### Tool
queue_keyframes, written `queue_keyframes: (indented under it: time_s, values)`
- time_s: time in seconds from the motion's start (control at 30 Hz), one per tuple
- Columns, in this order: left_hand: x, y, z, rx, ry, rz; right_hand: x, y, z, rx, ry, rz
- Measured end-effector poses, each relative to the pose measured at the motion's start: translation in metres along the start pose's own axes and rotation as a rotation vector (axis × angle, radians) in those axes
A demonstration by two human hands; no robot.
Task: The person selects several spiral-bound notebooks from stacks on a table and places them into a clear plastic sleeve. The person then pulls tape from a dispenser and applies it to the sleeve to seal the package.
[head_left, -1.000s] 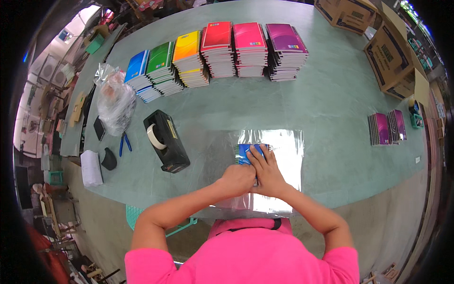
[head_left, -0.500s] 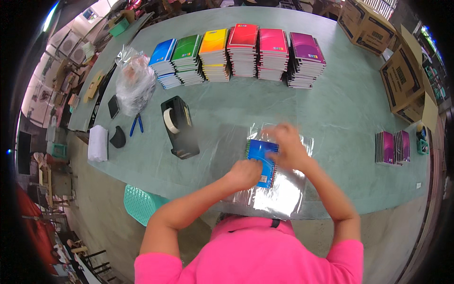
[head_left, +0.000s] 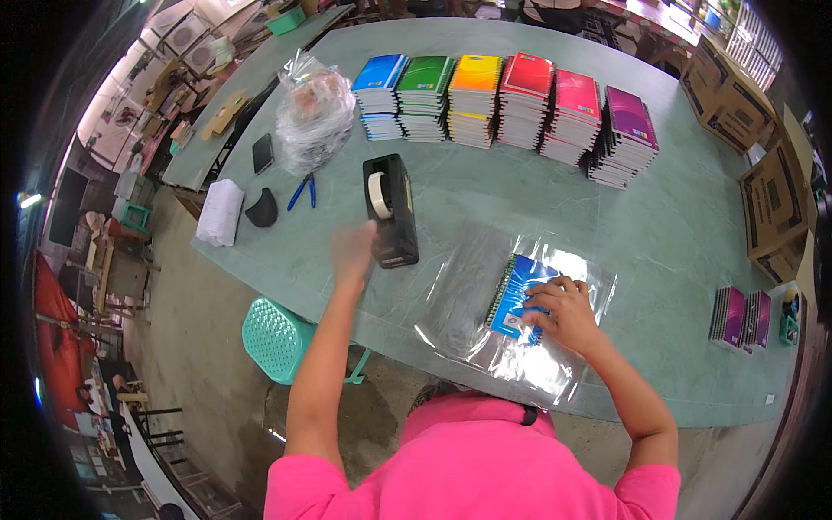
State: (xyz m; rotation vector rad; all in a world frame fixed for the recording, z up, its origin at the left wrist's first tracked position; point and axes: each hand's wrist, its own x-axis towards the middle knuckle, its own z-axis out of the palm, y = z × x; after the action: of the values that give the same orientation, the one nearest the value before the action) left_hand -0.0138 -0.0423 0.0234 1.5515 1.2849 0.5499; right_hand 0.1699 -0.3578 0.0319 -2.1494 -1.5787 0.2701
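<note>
**Blue notebook is down to one hand**

So, working left to right: the left grip was on the cover half a second ago, and now it's a blur at about 8 o'clock of the black tape dispenser. Too smeared to tell if it's clenched, loose or even touching. I'd read that as holding duty passing to the other side, with tape now the left's business.

Next over is the clear film, spread on the desk. The notebook lies on it, roughly 4 o'clock from the dispenser. The right grip has come down on it, fingers bent and resting across the cover, not wrapped around anything.

Lookswise: flat, top end leaning toward 1 o'clock, dark coil down the 9 o'clock side, shiny blue cover, pale patch near the bottom. Its 3 o'clock edge is mostly hidden by the fingers.
</note>
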Motion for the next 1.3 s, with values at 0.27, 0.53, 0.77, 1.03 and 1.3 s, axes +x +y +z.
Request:
queue_keyframes:
  time_s: [0.27,0.53,0.77,1.03,1.3]
  values:
    - [-0.051,-0.021,0.013,-0.313,-0.004,0.061,0.012,-0.003,0.013,-0.086,0.026,0.145]
    - [-0.037,0.012,0.004,0.892,-0.245,0.525,0.005,0.0,0.012,-0.066,0.005,0.295]
    - [-0.046,0.016,0.03,0.192,-0.144,0.387,0.006,0.0,0.012,-0.029,-0.006,0.34]
    - [-0.051,-0.053,0.002,-0.384,-0.22,-0.186,0.011,-0.011,0.007,0.012,-0.024,0.363]
    - [-0.05,0.002,0.018,0.617,-0.57,0.381,0.005,0.002,0.016,0.012,-0.032,0.378]
